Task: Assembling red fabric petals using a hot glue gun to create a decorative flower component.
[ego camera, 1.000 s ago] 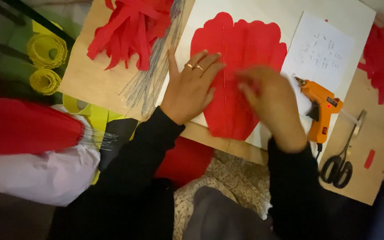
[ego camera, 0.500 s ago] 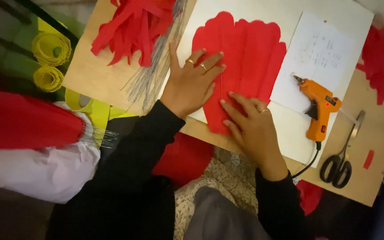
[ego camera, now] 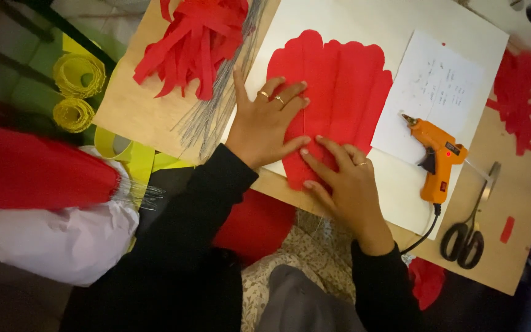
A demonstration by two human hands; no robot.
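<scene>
2 hands at work: both lie flat, fingers spread, on one red paper piece; neither grips anything.
Left hand (ego camera: 265, 120): open, palm down on the left half of the red scalloped paper sheet (ego camera: 339, 92), 2 rings showing on its fingers.
Right hand (ego camera: 342, 178): open too, fingertips pressed on the sheet's narrow lower end, just beside the left hand's thumb.
Where the sheet lies: on a white board (ego camera: 351, 24) near the front edge of the brown worktable (ego camera: 136, 110), its scalloped edge toward the far side, its narrow end toward the person.
How it should handle: judged very light, thin and soft (it looks like crepe or tissue), easy to crease or tear, likely to slide on the smooth board unless pinned flat.
Where to hold: probably best pressed with flat fingers near the narrow end, or pinched lightly at an edge, not dragged by one scallop.
Right of the sheet: a white note sheet (ego camera: 437, 92), an orange glue gun (ego camera: 434, 163) with its cord running off the front edge, and black-handled scissors (ego camera: 465, 237) toward the right front corner.
Far left corner: a heap of red paper strips (ego camera: 195, 37) and a bundle of thin wires (ego camera: 216, 110).
Off the table's left edge: 2 yellow paper rolls (ego camera: 78, 74).
</scene>
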